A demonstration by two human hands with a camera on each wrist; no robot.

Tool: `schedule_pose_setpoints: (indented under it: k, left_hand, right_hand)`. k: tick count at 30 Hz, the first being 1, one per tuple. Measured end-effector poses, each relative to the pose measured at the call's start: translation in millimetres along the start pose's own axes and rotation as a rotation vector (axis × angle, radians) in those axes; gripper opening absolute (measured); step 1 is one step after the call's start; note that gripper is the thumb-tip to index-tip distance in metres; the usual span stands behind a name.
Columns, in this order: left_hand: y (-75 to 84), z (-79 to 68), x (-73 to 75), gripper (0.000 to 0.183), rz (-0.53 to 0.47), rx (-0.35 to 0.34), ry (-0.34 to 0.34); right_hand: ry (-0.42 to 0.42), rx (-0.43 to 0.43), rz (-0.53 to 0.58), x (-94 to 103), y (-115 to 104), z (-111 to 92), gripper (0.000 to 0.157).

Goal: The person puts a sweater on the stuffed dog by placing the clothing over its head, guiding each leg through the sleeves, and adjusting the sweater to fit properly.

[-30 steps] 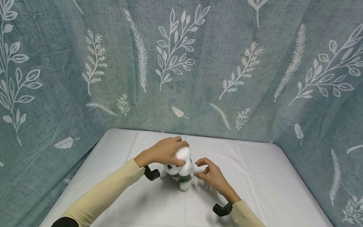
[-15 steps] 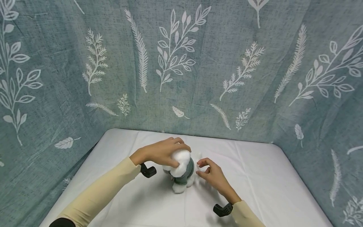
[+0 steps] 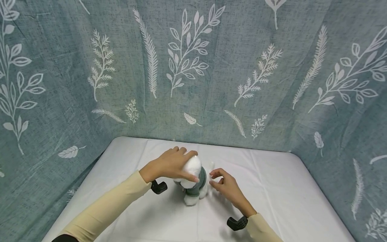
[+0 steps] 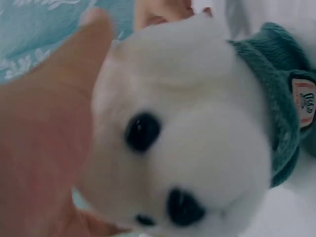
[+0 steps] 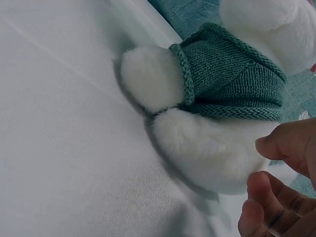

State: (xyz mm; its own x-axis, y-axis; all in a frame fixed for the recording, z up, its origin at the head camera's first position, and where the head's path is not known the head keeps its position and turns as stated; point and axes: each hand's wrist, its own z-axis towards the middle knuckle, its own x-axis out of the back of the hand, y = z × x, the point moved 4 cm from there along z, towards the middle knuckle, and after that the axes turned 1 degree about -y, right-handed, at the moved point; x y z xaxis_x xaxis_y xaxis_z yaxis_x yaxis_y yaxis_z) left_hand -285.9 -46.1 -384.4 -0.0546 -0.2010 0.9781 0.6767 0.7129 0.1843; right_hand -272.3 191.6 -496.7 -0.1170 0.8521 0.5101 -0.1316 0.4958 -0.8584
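Observation:
A white plush dog (image 3: 191,200) in a green knitted sweater (image 5: 232,79) stands on the white table, its head toward the left. My left hand (image 3: 170,164) lies over its head from above, thumb and fingers spread and fairly straight. The dog's face (image 4: 207,133), with black eyes and nose, fills much of the left wrist view beside my thumb. At the dog's rear, my right hand (image 3: 226,188) has its thumb and fingertips apart, close to the rump and the upright tail (image 3: 212,165). I see nothing held there; whether it touches the fur I cannot tell.
A white cloth (image 3: 157,218) covers the table. Blue-green curtains with white leaf prints (image 3: 187,114) stand behind it and at both sides. Each wrist wears a black device (image 3: 237,223).
The dog's face turned away to the left, so its sweater and tail came into view. My left thumb and fingers then spread wider on the head. My right hand has hardly moved.

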Motion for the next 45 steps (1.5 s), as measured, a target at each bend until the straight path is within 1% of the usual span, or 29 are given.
schedule_pose_setpoints:
  k: [2,5,8,12,15,18,22,24,28,30,32,36,40,43,45]
  left_hand:
    - [-0.9,0.8,-3.4,0.088,0.005,0.024,-0.003]
    - [-3.1,3.3,-4.9,0.078,-0.089,0.008,-0.007]
    - [-6.1,5.4,-3.6,0.067,-0.187,-0.045,0.012]
    - [-11.4,7.5,-3.1,0.066,-0.283,-0.114,0.021]
    - [-15.4,8.6,-4.5,0.068,-0.342,-0.152,0.006]
    - [-17.4,8.2,-5.4,0.069,-0.398,-0.181,-0.019]
    - [-17.8,7.1,-7.7,0.070,-0.432,-0.168,-0.058]
    - [-17.5,7.4,-9.9,0.067,-0.433,-0.139,-0.067]
    - [-14.4,9.3,-12.7,0.064,-0.413,-0.092,-0.041]
    - [-13.3,10.1,-12.9,0.065,-0.396,-0.065,-0.026]
    - [-12.8,10.6,-12.9,0.065,-0.382,-0.050,-0.014]
    - [-13.0,10.8,-13.2,0.062,-0.377,-0.040,-0.005]
    - [-14.9,9.1,-13.9,0.060,-0.394,-0.036,-0.004]
    - [-16.5,7.4,-14.5,0.059,-0.409,-0.029,-0.003]
    - [-16.2,7.5,-15.1,0.059,-0.410,-0.037,-0.003]
  right_hand:
    - [-0.001,0.002,0.009,-0.3,-0.7,0.4,0.025]
    - [0.000,0.006,0.021,-0.7,-2.9,1.1,0.020]
    - [0.006,0.006,0.027,-1.0,-5.6,1.8,0.016]
    - [0.025,-0.008,0.013,-1.7,-8.5,3.8,0.018]
    - [0.028,-0.014,0.005,-3.6,-11.6,5.2,0.020]
    - [0.013,-0.017,-0.003,-6.7,-15.2,6.1,0.023]
    - [-0.007,-0.028,-0.016,-10.6,-18.1,7.4,0.028]
    - [-0.018,-0.038,-0.011,-12.2,-18.8,8.1,0.032]
    - [-0.039,-0.057,-0.006,-15.3,-19.5,10.2,0.035]
    - [-0.044,-0.065,0.002,-16.0,-19.7,11.2,0.034]
    - [-0.049,-0.073,0.011,-16.1,-18.8,12.1,0.029]
    - [-0.047,-0.075,0.018,-14.2,-17.7,9.6,0.016]
    - [-0.019,-0.106,-0.048,-8.7,-9.2,2.9,0.009]
    - [-0.007,-0.148,-0.101,-4.4,0.5,-2.9,0.009]
    - [-0.009,-0.161,-0.123,-2.1,5.0,-5.3,0.010]
